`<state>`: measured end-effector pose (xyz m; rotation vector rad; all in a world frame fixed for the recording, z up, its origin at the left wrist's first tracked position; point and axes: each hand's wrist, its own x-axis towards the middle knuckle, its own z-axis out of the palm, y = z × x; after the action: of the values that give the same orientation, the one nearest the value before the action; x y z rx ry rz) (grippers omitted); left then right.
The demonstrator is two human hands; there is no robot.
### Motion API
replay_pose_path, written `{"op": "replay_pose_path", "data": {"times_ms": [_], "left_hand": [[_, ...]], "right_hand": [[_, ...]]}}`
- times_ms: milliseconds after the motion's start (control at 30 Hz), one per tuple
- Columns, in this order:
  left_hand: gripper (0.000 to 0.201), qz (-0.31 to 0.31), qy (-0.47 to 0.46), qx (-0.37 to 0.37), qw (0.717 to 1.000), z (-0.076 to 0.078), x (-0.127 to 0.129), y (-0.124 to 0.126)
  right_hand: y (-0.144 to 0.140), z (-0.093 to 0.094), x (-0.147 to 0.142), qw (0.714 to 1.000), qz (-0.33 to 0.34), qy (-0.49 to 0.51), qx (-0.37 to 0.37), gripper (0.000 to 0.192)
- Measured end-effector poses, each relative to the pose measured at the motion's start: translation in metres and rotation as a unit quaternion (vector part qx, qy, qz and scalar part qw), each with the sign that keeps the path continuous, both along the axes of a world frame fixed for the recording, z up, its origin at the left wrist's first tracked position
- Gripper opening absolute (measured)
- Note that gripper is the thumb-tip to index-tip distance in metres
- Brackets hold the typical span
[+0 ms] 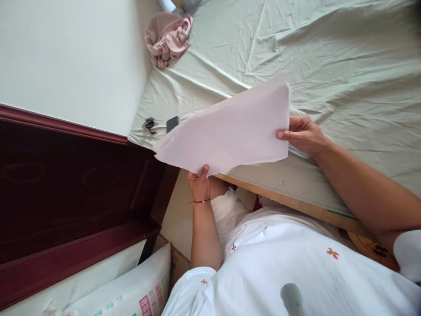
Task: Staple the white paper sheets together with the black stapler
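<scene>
Paper (226, 127): pale pink sheet, thin, slightly curled, held flat above bed (345, 57) edge.
L hand (199, 184): fingers pinched on lower edge.
R hand (302, 134): fingers pinched on right edge.

Pink and green print marks the white sack (131, 292), low and left of the fingers, but it is too small to read.
</scene>
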<state>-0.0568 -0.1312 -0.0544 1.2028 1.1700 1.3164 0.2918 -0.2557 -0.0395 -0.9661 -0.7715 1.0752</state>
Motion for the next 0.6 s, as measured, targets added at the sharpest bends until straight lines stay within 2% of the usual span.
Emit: {"op": "replay_pose_path", "data": {"times_ms": [133, 267, 400, 500, 600], "left_hand": [[0.06, 0.001, -0.016, -0.004, 1.0, -0.009, 0.003, -0.003], [0.056, -0.023, -0.017, 0.018, 0.999, -0.004, 0.003, -0.004], [0.057, -0.043, -0.013, 0.052, 0.998, -0.002, -0.006, 0.002], [0.063, -0.06, 0.024, 0.054, 0.996, -0.009, -0.015, 0.008], [0.065, -0.085, 0.071, 0.03, 0.993, -0.02, -0.023, 0.012]], "right_hand": [[-0.001, -0.007, 0.002, 0.994, 0.079, -0.053, -0.049, 0.042], [-0.004, -0.007, 0.001, 0.994, 0.023, -0.095, -0.045, 0.043], [-0.008, 0.003, 0.003, 0.991, -0.024, -0.123, -0.034, 0.05], [-0.008, 0.007, 0.01, 0.989, 0.019, -0.144, -0.03, 0.05], [-0.005, 0.002, 0.018, 0.983, 0.078, -0.167, -0.015, 0.046]]}}
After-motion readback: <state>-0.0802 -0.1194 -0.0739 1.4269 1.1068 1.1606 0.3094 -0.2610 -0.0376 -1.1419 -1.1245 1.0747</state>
